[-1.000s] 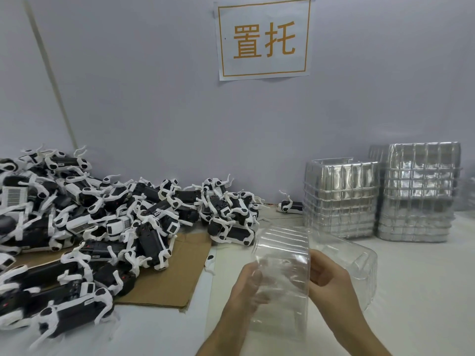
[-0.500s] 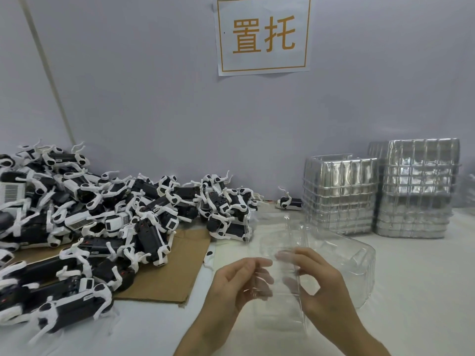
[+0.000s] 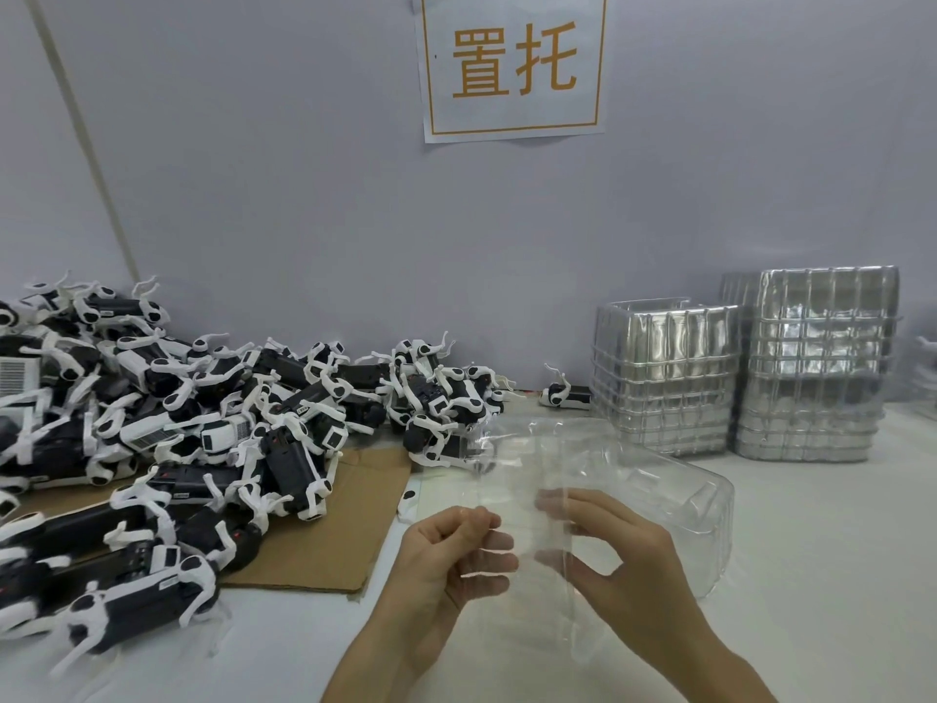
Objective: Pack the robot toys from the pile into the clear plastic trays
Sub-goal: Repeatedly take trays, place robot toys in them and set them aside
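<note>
Still pinching the clear tray (image 3: 664, 479), left hand (image 3: 446, 558) and right hand (image 3: 626, 565) have drawn apart.

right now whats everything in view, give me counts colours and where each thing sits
robot toys: heaped pile, too many to count, black and white, left side of table
lone robot toy: one, black and white, by the wall, left of the tray stacks
cardboard sheet: one, brown, under the pile
tray stacks: two, clear and shiny, back right
clear plastic tray: at least one, transparent, centre front
sign: one, white with orange characters, on wall
table: white
left hand: pinches the tray
right hand: holds the tray
</note>
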